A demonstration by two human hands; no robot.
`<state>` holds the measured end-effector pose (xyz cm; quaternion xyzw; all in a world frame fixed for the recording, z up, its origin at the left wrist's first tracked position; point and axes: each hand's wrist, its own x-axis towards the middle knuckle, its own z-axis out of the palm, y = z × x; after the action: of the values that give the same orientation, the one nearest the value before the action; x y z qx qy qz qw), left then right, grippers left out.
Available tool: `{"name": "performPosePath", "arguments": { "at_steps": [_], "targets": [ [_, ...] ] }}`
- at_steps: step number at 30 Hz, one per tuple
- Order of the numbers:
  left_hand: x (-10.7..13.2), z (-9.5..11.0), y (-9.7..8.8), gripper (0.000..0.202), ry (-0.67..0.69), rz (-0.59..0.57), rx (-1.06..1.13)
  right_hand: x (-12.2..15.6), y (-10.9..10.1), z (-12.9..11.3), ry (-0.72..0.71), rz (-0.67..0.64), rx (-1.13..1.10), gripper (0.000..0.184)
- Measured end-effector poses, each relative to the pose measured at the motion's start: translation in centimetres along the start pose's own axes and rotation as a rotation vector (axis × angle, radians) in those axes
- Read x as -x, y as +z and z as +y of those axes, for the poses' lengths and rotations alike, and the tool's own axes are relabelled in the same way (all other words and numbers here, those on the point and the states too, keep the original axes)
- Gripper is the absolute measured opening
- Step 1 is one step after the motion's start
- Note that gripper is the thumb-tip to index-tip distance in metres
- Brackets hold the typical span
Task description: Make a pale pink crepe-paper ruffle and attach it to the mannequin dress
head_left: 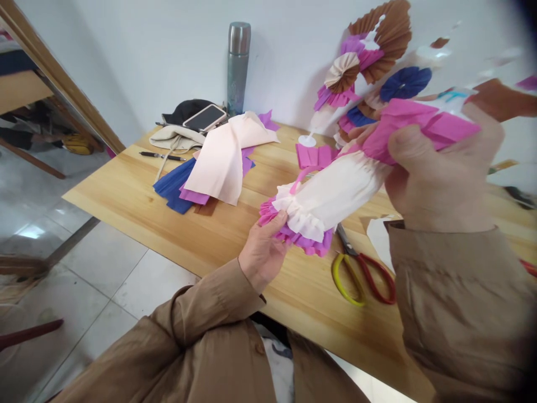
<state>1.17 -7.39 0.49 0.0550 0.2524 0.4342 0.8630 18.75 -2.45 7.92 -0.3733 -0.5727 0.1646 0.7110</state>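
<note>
A crepe-paper dress point(342, 190) is held up slantwise above the table, with a long white skirt and a ruffled white, pink and purple hem. My left hand point(268, 246) pinches the ruffled hem point(308, 238) between thumb and fingers. At the upper end, my right hand point(436, 168) is closed around the bright pink top point(403, 126) of the dress. Something white with a blue mark point(455, 101) shows above this pink part; the rest of it is hidden by the hand. Below the hem lie scissors point(352, 252) with one yellow and one red handle.
Crepe-paper sheets point(222, 162) in pale pink, purple and blue lie left of centre, with a pen point(161, 155), phone point(205, 118) and cloth bag point(176, 138) nearby. A thermos point(238, 70) stands by the wall. Finished-looking paper dolls point(342, 75) stand at the back right.
</note>
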Motion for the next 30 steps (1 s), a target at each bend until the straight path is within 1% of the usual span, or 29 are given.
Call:
{"name": "performPosePath", "arguments": {
  "at_steps": [3,5,7,10,14,16,18,22,24,26,30],
  "targets": [
    [0.1,0.1,-0.1,0.024,-0.016,-0.07,-0.035,0.0,0.1,0.1,-0.014,-0.007,0.015,0.031],
    [0.2,0.3,-0.5,0.028,-0.028,-0.13,-0.04,-0.1,0.2,-0.1,-0.023,-0.039,-0.009,0.034],
    [0.4,0.4,-1.0,0.032,-0.033,-0.161,-0.031,-0.1,0.2,-0.5,-0.022,-0.102,-0.052,0.04],
    [0.7,0.5,-1.5,0.033,-0.035,-0.159,-0.024,-0.2,0.0,-1.2,-0.008,-0.201,-0.098,0.045],
    [1.2,0.5,-1.8,0.032,-0.093,-0.154,-0.064,-0.4,-0.5,-1.3,0.015,-0.287,-0.128,0.048],
    [1.4,0.4,-1.6,0.033,-0.104,-0.175,-0.073,-0.6,-0.9,-0.9,0.028,-0.304,-0.124,0.05],
    [1.5,0.3,-1.5,0.033,-0.083,-0.185,-0.085,-0.8,-1.2,-0.4,0.044,-0.315,-0.094,0.055],
    [1.3,0.0,-1.4,0.028,-0.036,-0.104,-0.151,-0.9,-1.6,-0.1,0.072,-0.327,-0.066,0.064],
    [1.2,-0.1,-1.5,0.025,-0.05,-0.088,-0.162,-0.7,-1.7,-0.5,0.081,-0.329,-0.054,0.067],
    [1.2,-0.1,-1.6,0.026,-0.09,-0.122,-0.146,-0.4,-1.7,-1.1,0.099,-0.336,-0.001,0.064],
    [1.3,0.2,-2.1,0.036,-0.164,-0.245,-0.068,0.1,-1.8,-2.0,0.11,-0.36,0.083,0.058]
  ]
}}
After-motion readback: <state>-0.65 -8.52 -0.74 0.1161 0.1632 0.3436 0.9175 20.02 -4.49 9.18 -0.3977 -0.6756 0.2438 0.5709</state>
